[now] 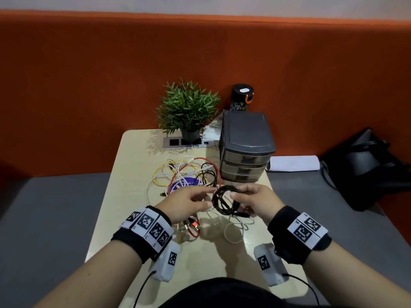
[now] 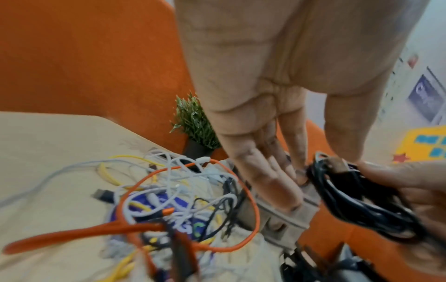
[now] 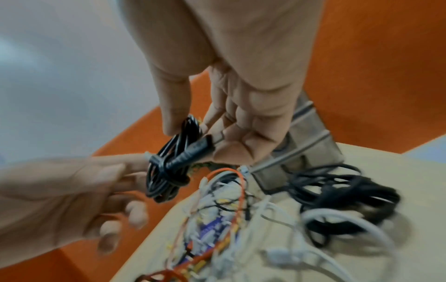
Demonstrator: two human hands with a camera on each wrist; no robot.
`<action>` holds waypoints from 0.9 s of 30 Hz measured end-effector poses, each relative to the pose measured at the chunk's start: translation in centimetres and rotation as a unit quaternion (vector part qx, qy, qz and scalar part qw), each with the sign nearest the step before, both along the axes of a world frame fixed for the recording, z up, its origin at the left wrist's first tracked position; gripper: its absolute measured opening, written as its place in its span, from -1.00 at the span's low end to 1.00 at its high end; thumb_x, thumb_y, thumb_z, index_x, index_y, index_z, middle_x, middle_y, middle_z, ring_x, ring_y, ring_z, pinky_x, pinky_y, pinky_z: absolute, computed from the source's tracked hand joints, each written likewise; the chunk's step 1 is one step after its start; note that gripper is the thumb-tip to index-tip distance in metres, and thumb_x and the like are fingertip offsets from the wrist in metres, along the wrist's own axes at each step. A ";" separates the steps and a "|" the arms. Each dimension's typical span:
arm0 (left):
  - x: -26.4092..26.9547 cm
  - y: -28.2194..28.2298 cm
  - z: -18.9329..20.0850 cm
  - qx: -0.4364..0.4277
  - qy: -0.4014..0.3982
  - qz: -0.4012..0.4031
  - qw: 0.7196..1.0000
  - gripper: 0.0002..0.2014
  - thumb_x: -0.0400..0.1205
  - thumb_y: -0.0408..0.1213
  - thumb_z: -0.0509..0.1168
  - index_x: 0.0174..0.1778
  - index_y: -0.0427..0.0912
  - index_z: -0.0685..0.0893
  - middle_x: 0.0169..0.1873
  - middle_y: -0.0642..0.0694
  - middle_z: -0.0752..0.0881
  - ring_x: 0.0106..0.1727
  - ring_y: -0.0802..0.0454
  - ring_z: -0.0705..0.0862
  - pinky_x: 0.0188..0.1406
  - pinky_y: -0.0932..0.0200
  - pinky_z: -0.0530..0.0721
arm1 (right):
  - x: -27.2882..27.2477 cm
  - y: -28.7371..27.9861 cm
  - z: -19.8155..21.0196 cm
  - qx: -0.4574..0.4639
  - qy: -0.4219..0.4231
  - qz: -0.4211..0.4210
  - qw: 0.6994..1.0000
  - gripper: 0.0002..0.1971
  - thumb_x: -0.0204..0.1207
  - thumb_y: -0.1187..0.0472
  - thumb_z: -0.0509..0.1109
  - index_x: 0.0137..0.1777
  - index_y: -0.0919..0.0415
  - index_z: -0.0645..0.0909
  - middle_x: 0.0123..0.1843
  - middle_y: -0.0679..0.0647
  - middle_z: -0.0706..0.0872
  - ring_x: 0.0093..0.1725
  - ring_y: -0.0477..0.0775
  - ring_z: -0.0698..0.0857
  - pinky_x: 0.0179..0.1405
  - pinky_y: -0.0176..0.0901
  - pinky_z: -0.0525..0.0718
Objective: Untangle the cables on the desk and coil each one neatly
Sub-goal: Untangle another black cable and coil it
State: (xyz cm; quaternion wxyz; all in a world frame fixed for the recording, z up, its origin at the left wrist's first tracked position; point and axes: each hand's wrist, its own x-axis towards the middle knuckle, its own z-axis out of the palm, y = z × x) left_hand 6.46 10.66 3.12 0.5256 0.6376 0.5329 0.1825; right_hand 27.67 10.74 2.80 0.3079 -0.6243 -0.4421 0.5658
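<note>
A black cable wound into a small coil (image 1: 215, 202) hangs above the beige desk (image 1: 131, 185), between both hands. My right hand (image 1: 235, 197) grips the coil (image 3: 164, 177) between thumb and fingers, and its plug lies across the fingertips. My left hand (image 1: 208, 197) pinches the coil's left side (image 2: 357, 206) with thumb and index finger. Behind the hands lies a tangle of white, yellow, red and dark cables (image 1: 184, 174). A red-orange cable (image 2: 253, 209) loops over that pile. More white and red cable lies under my left hand.
A grey drawer unit (image 1: 244, 147) stands at the desk's back right, with a potted plant (image 1: 189, 107), a socket strip (image 1: 189, 143) and a black bottle (image 1: 242, 96) behind. A purple disc (image 1: 182, 184) lies under the tangle. To the right are a white cloth (image 1: 293, 163) and a black bag (image 1: 373, 170).
</note>
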 end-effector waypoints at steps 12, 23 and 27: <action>-2.5 -3.3 -6.1 0.059 0.285 0.059 0.955 -0.73 0.55 -0.22 0.37 0.15 0.11 0.71 0.02 0.04 0.36 0.19 0.07 0.41 0.17 0.33 0.36 | 9.0 -1.8 -6.9 -0.151 0.001 -0.241 0.959 -0.87 0.58 0.30 0.37 -0.20 0.31 0.57 -0.34 0.21 0.62 -0.42 0.13 0.56 -0.39 -0.14 0.53; -2.9 -3.8 -6.6 0.029 0.289 0.104 0.951 -0.67 0.61 -0.35 0.24 0.22 0.07 0.68 0.14 -0.03 0.49 0.07 0.06 0.57 0.02 0.35 0.45 | 9.7 -3.4 -10.7 -0.175 -0.085 -0.221 0.956 -0.84 0.53 0.20 0.44 -0.14 0.31 0.68 -0.29 0.22 0.73 -0.24 0.27 0.72 -0.07 0.18 0.74; -3.1 -3.9 -6.5 0.043 0.284 0.116 0.951 -0.65 0.59 -0.40 0.24 0.21 0.05 0.69 0.15 -0.04 0.52 0.07 0.03 0.58 -0.01 0.33 0.46 | 7.3 -3.7 -9.7 -0.164 -0.060 -0.184 0.967 -0.85 0.49 0.29 0.49 -0.19 0.25 0.55 -0.34 0.20 0.69 -0.42 0.15 0.65 -0.42 -0.13 0.60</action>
